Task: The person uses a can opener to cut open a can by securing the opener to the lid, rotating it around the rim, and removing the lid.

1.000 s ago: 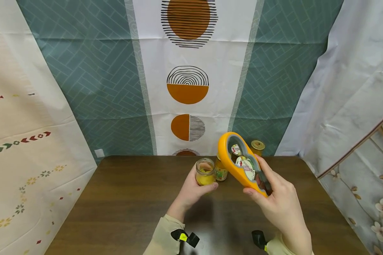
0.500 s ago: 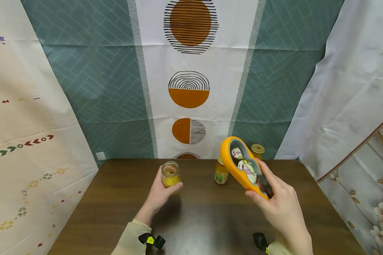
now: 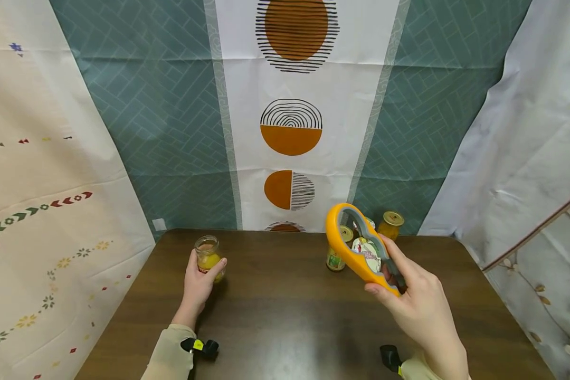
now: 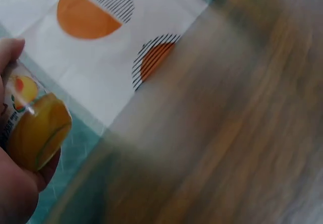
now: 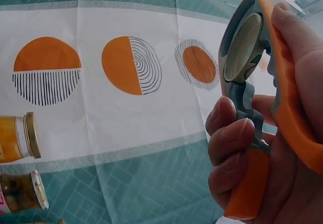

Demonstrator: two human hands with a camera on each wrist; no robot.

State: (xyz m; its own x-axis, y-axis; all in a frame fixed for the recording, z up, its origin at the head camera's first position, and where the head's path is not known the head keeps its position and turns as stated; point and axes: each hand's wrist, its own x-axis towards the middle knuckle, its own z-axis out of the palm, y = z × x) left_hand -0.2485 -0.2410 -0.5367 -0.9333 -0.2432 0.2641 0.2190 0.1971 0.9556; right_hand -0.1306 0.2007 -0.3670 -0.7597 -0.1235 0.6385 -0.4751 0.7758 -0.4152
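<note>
In the head view my left hand (image 3: 195,290) grips an uncapped glass jar (image 3: 210,259) with yellow contents over the table's left side. The left wrist view shows its fruit-printed label and round base; whether it touches the table I cannot tell. My right hand (image 3: 420,301) holds an orange and grey jar opener (image 3: 333,232) up over the right side, fingers curled round its handles. A printed jar lid (image 5: 245,47) sits inside the opener's loop. Behind the opener stands a capped jar (image 3: 335,261), partly covered by it.
Another jar with a gold lid (image 3: 390,226) stands at the back right of the brown table (image 3: 285,311). A jar of dark contents (image 5: 20,191) shows in the right wrist view. Patterned cloth (image 3: 180,121) hangs along the table's back edge.
My left hand has carried the uncapped jar leftward, away from the other jars. The right hand keeps the opener and lid in nearly the same place.
</note>
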